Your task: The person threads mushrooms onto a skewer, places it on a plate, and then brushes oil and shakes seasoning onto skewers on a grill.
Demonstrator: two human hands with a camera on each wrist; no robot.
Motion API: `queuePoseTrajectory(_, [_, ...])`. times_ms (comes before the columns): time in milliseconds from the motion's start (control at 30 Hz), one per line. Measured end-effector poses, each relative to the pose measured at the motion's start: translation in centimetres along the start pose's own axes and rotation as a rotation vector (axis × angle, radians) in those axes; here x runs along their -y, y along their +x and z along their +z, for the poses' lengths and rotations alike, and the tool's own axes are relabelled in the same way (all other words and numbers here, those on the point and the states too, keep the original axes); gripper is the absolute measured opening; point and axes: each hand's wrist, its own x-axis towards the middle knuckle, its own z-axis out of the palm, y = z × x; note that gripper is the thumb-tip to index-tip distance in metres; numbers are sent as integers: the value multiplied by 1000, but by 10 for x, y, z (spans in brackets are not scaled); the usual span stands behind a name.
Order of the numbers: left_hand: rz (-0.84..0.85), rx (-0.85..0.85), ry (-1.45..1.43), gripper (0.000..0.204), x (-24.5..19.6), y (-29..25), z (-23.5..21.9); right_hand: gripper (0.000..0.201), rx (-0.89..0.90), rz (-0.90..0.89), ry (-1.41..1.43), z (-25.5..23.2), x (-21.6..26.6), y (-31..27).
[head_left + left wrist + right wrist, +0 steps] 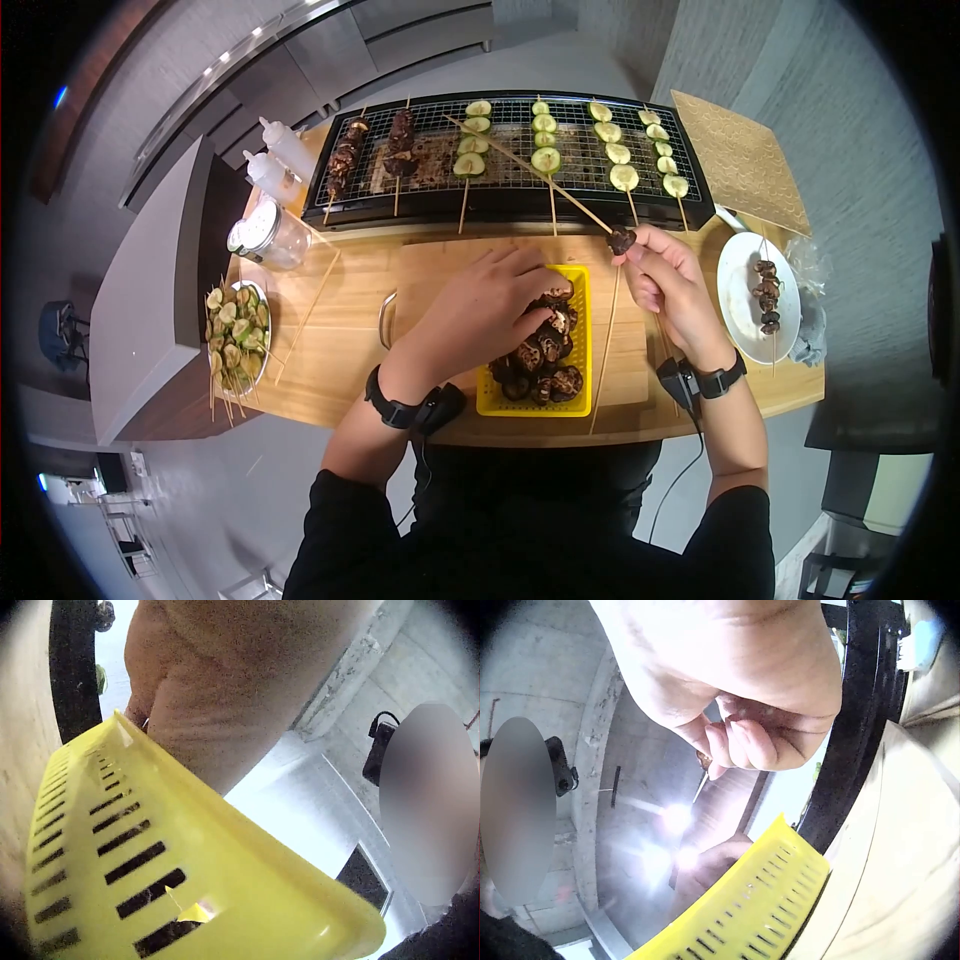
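My right hand pinches a dark mushroom at the lower end of a bamboo skewer. The rest of that skewer slants up and left over the grill. In the right wrist view, fingers curl inward beside the mushroom. My left hand reaches over a yellow slotted basket, which holds several brown mushrooms. Its thumb and fingers are spread, with mushrooms showing between them; some fingertips are hidden. In the left wrist view the basket wall covers most of the hand's work.
Behind the hands stands a black grill bearing mushroom and green slice skewers. At left are a plate of skewers, a jar and squeeze bottles. A white plate with one skewer lies right. Loose sticks flank the basket.
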Motion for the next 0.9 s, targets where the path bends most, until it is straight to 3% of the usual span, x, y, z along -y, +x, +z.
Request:
queuePoseTrajectory(433, [68,13,-45,20,3,5,-5,17,-4,10,10,-1,0,0])
queuePoseTrajectory(533, [111,-63,-75,20,6,6,-4,17,-14,12,17,-2,-1,1])
queuePoseTrajectory(633, [-58,-150,-239,24,3,8,-3,17,-29,19,33,-4,-1,0])
queuePoseTrajectory(900, [-62,-477,-394,33,21,10,-16,17,-41,27,49,-2,2,-2])
